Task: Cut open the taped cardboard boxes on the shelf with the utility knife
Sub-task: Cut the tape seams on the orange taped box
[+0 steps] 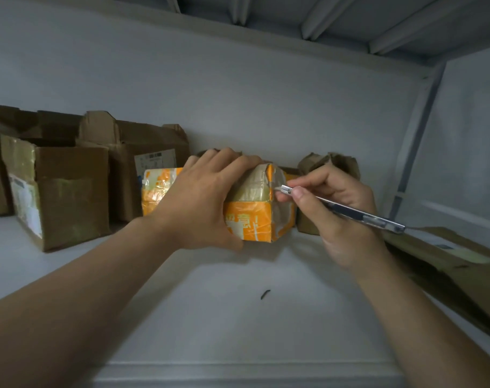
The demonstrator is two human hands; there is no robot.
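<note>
The box point(252, 222) you are working on sits on the white shelf point(238, 309), about midway along it and close to the back wall point(238, 93). It is a small cardboard box wrapped in orange-and-white tape, with clear tape over its brown top.

Your left hand point(199, 197) lies over the top of it, fingers spread and curled over the far edge, thumb down against the front face, gripping it in place. More orange-and-white wrapping shows just left of that hand. The hand hides whether it belongs to the same box.

Your right hand point(344, 219) pinches the utility knife point(358, 214) near its front end, as you would a pen, between thumb and forefinger, with the other fingers curled beneath. The grey handle runs back and to the right past your knuckles. The blade tip meets the box at its upper right corner, on the strip of orange tape running down that edge.

Just behind the box on the right stands a crumpled brown box point(330, 163) with its top torn open. To the left, two larger open boxes stand side by side: a near one point(70, 197) with tape and a label on its side, and one behind it point(143, 147) with raised flaps and a white label.

Flat cardboard point(448, 264) lies along the right side of the shelf. A small dark scrap point(265, 294) lies on the shelf between your forearms.
</note>
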